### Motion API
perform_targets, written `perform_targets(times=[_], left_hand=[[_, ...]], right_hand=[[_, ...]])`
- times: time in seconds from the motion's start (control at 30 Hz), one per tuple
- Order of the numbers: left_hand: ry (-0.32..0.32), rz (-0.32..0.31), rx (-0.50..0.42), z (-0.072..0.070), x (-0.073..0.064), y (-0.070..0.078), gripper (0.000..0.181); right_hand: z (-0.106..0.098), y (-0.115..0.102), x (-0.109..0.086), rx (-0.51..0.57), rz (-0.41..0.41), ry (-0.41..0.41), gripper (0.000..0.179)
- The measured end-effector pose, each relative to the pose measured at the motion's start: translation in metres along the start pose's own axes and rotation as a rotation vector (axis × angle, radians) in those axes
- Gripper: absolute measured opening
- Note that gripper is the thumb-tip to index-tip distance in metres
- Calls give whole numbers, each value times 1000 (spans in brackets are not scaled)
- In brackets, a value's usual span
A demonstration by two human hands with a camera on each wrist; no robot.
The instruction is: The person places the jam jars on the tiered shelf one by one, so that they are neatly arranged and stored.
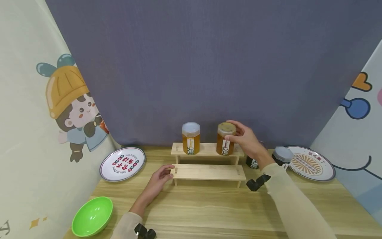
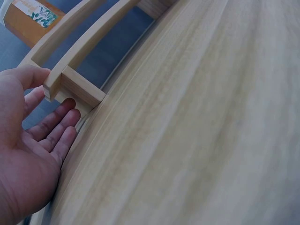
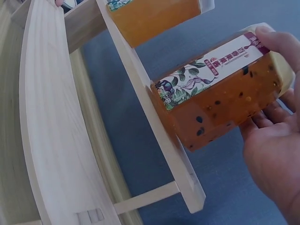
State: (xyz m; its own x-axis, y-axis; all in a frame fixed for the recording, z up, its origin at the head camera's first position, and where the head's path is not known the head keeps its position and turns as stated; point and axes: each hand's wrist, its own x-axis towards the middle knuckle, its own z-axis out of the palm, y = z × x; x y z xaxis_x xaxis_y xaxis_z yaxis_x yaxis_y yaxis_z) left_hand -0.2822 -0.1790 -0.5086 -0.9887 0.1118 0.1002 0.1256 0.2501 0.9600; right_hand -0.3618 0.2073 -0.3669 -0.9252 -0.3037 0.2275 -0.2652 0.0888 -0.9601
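A two-step wooden rack (image 1: 209, 172) stands on the table. My right hand (image 1: 247, 141) grips a jar of dark amber preserve (image 3: 220, 93) near its lid, thumb on one side and fingers round the other. Dark seeds show inside, and the jar's base is at the upper step's right end. To its left on the same step stands a jar of golden honey (image 1: 191, 138) with a whitish lid. My left hand (image 1: 158, 182) holds the left end of the lower step between thumb and index finger, the other fingers loose below it (image 2: 51, 126).
A patterned plate (image 1: 122, 164) lies at the left, with a green bowl (image 1: 92, 216) nearer me. At the right are another plate (image 1: 311, 164), a dark jar with a grey lid (image 1: 282, 156) and a second dark jar (image 1: 252, 162) partly behind my right arm.
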Motion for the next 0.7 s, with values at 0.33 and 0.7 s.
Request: perform_targets(times=[0.33, 0.7], left_hand=[[-16, -25, -23, 0, 0, 1, 34], [7, 3, -2, 1, -1, 1, 35]], right_hand=[[6, 3, 4, 8, 33, -21, 78], [6, 3, 7, 59, 31, -47, 78]])
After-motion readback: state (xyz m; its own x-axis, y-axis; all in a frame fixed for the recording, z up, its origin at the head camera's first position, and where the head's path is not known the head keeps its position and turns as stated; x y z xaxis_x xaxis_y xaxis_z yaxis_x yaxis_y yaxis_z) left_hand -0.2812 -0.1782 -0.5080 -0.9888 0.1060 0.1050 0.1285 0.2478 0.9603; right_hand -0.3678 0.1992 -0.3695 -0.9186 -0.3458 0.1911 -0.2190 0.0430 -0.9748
